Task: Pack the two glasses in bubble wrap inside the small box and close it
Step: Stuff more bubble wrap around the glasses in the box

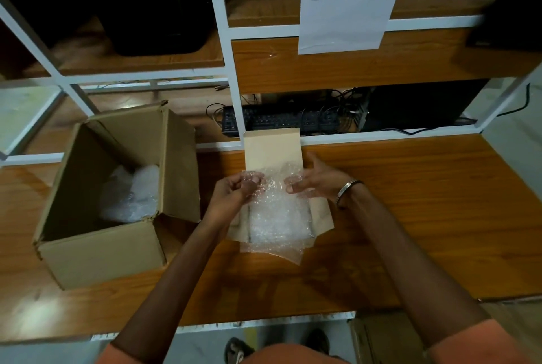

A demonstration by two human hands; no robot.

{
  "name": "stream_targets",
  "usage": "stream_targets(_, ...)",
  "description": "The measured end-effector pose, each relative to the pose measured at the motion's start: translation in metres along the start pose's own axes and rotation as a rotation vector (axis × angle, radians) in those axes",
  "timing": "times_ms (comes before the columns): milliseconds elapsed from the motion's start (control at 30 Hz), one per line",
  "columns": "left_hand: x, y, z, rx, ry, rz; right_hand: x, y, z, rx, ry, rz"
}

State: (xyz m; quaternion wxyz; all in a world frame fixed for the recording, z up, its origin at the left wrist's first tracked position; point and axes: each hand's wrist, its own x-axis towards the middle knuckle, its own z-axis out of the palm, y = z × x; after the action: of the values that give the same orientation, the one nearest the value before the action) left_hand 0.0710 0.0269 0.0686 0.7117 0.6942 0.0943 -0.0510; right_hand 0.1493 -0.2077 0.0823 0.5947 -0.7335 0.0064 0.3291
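Observation:
The small tan box (272, 146) lies open on the wooden table, its lid flap standing up at the far side. A sheet of bubble wrap (275, 217) fills the box and spills over its near edge. My left hand (234, 192) pinches the wrap's upper left edge with curled fingers. My right hand (316, 180) touches the wrap's upper right edge, fingers fairly straight and thumb up. The glasses cannot be made out under the wrap.
A large open cardboard box (114, 249) stands at the left with more bubble wrap (132, 196) inside. A black keyboard (278, 121) and cables lie behind the table. A white-framed shelf (225, 41) with a hanging paper sheet (346, 3) rises at the back.

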Motion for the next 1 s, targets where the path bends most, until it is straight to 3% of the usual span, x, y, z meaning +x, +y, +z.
stream_targets(167, -0.002, 0.018, -0.004, 0.098, 0.16, 0.112, -0.004, -0.025, -0.005, -0.376, -0.029, -0.22)
stream_targets(267, -0.001, 0.029, -0.006, 0.181, 0.168, 0.205, -0.007, -0.036, 0.007, -0.551, 0.008, -0.263)
stream_targets(467, 0.007, 0.033, -0.009, 0.345, 0.228, 0.3, -0.018, -0.046, 0.007, -0.459, 0.097, -0.389)
stream_targets(533, 0.009, 0.035, -0.015, 0.345, 0.076, 0.194, -0.018, -0.046, 0.003, -0.366, 0.058, -0.43)
stream_targets(600, 0.01, 0.037, -0.017, 0.189, -0.08, 0.077, -0.014, -0.045, -0.006, -0.154, 0.044, -0.41)
stream_targets(733, 0.008, 0.026, -0.011, 0.12, -0.144, 0.004, -0.002, -0.036, -0.033, 0.321, 0.103, -0.304)
stream_targets(867, 0.005, 0.006, -0.004, 0.023, -0.365, -0.053, 0.002, -0.021, -0.041, 0.571, 0.09, -0.219)
stream_targets(1000, 0.006, -0.011, 0.008, -0.148, -0.325, -0.111, -0.002, -0.007, -0.032, 0.707, 0.09, -0.135)
